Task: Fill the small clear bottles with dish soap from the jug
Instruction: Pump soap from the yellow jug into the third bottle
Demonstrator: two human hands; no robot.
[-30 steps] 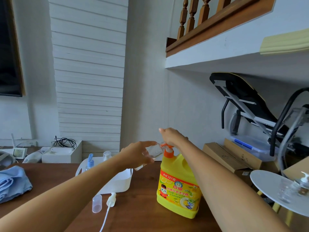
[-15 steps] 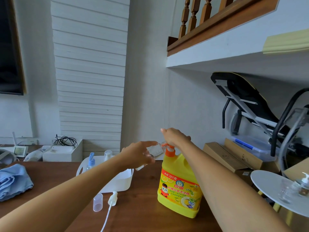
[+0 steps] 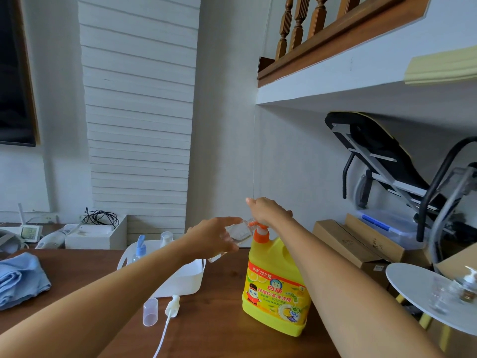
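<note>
From the head camera, the count on the wooden bench [image 3: 222, 332] is one yellow dish soap jug [image 3: 276, 290], one small clear bottle [image 3: 238, 235] in hand, two more small bottles standing in a white tub [image 3: 185, 277], one with a blue flip cap [image 3: 140, 250] and one with a pale cap [image 3: 166, 237], one loose clear cap [image 3: 150, 311], and one loose white pump head [image 3: 173, 303] with its tube trailing toward the near edge.

The jug is squat, with a bright printed label and an orange pump [image 3: 260, 232] on top. It stands upright close to the bench's right edge. The left hand [image 3: 214, 236] has its fingers curled round the small clear bottle, holding it tilted with its mouth at the pump's spout, above the bench and just left of the jug's neck. How full the bottle is cannot be told. The right hand [image 3: 268, 213] lies palm down on the pump head, fingers relaxed and not wrapped round it.

The tub sits mid-bench toward the far edge. The cap and pump head lie just in front of it. A folded blue cloth [image 3: 18, 277] lies at the left edge. Bare wood shows between cloth and tub, and along the near edge in front of the jug. Past the right edge, a round white side table [image 3: 413, 288] carries blurred glassware.
</note>
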